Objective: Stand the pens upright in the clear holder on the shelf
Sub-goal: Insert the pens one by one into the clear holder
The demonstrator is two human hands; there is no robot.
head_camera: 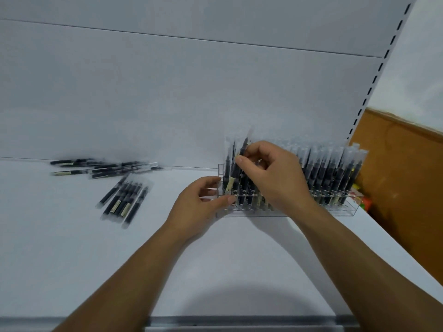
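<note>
A clear holder (345,210) stands on the white shelf at the right, packed with several black pens (330,173) standing upright in clear sleeves. My right hand (271,173) pinches one sleeved black pen (237,164) near its upper half, its lower end down among the holder's left slots. My left hand (199,202) grips the holder's left end, thumb at the front edge. More sleeved pens lie flat on the shelf: a row (124,200) left of my hands and a looser pile (105,167) by the back wall.
The white shelf (72,259) runs to a grey front edge (239,323) at the bottom. A slotted white upright (381,63) bounds the shelf on the right, with a brown wall panel (407,176) and some coloured items (365,202) beyond it.
</note>
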